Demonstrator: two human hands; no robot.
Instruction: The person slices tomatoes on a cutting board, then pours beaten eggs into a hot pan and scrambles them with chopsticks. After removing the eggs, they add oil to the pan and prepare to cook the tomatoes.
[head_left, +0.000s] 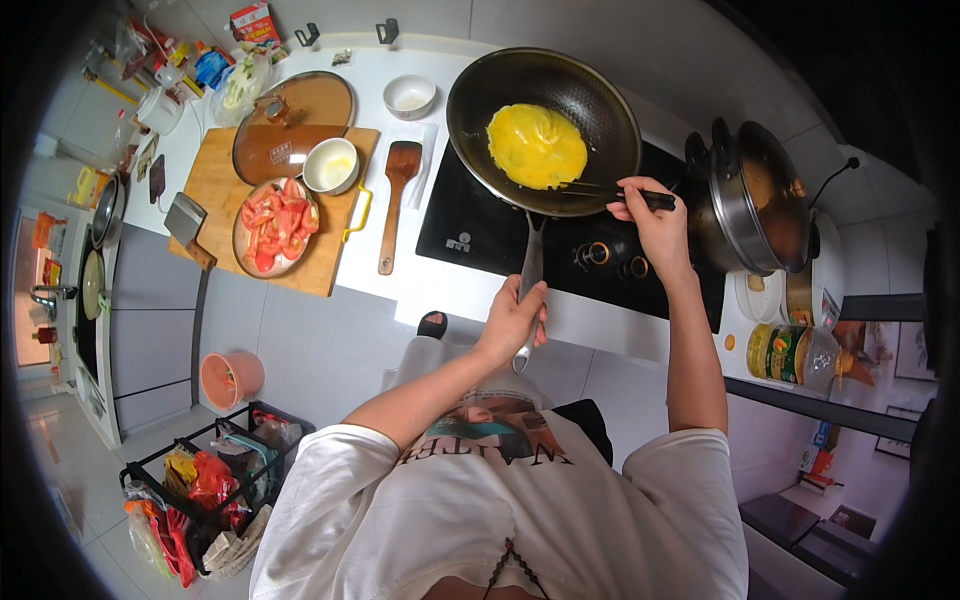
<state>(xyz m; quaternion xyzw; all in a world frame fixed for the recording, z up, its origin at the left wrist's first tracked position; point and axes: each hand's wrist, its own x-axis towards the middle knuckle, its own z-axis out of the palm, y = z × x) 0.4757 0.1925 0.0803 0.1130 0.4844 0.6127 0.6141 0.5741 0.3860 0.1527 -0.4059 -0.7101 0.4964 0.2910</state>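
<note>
My left hand (514, 321) is wrapped around the metal handle (533, 259) of a dark wok (611, 127). The wok is over the black gas hob (465, 202) and looks tilted; whether it rests on the burner is hard to tell. In it lies a round yellow layer of egg (537, 146), with a few folds on top. My right hand (651, 217) grips a pair of dark chopsticks (600, 190), whose tips meet the egg's lower edge. Left of the hob lies a wooden spatula (400, 187) on the white counter (360, 259).
A cutting board (210, 169) bears a plate of cut tomatoes (276, 227), a bowl (331, 166), a glass lid (300, 97) and a cleaver (187, 225). Another white bowl (409, 97) stands behind. Right of the wok are a steel pot (720, 202) and an oil bottle (787, 352).
</note>
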